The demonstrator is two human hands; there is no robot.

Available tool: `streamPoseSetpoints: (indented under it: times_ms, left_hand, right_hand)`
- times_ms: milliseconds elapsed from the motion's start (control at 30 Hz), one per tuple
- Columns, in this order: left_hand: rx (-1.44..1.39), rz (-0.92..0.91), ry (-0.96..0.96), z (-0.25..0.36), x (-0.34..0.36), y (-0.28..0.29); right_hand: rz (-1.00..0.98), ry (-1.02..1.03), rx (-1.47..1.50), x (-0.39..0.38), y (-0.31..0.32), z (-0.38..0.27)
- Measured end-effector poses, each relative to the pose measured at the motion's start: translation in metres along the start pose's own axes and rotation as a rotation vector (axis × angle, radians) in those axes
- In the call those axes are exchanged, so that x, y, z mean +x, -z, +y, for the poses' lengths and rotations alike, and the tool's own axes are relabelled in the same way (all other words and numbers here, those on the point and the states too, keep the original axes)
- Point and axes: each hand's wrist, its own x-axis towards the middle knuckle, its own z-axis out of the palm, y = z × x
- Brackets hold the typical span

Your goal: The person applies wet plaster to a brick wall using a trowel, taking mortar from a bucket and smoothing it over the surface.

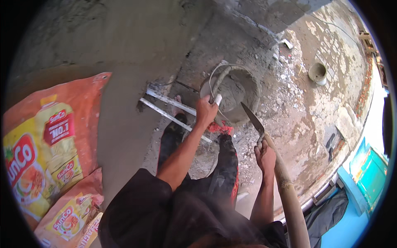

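Note:
My left hand (206, 110) is closed round the thin wire handle of a round mortar bucket (258, 91), beside a small white piece. Grey wet mortar (232, 94) lies inside, and its rim is caked with it. In my right hand (265, 156), closed on its handle, is a trowel (253, 118). The pointed, dark blade reaches up and left toward the bucket's right side, apart from the mortar. A bamboo pole (285, 186) runs upward close beside my right hand and forearm; whether the hand touches it I cannot tell.
Two pale bars (171, 101) slant near my left leg. Orange printed sheets (84, 103) hang at the left beside grey plaster (136, 45). Rubble (289, 82) litters the ground. A small pot (318, 73) stands farther right, and a dark sandal (330, 141) lies near the edge.

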Motion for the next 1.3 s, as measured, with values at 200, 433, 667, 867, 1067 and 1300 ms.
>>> streamPoseSetpoints:
  times_ms: [200,433,667,867,1067,1300]
  left_hand:
    - [0.049,0.229,-0.087,0.118,-0.107,0.137]
    - [0.091,0.415,-0.036,0.112,-0.198,0.238]
    - [0.075,0.49,-0.015,0.103,-0.238,0.294]
    - [-0.009,0.479,-0.032,0.088,-0.254,0.313]
    - [-0.168,0.461,-0.062,0.074,-0.255,0.306]
    - [-0.32,0.582,0.012,0.067,-0.267,0.313]
  right_hand:
    - [-0.05,0.369,0.026,0.011,0.006,-0.106]
    - [-0.124,0.675,-0.07,-0.079,0.047,-0.155]
    - [-0.399,0.889,-0.038,-0.133,0.028,-0.197]
    - [-0.346,0.781,-0.009,-0.102,0.018,-0.196]
    - [-1.268,0.353,0.445,-0.174,0.011,-0.219]
    - [-1.299,0.291,0.589,-0.182,0.028,-0.19]
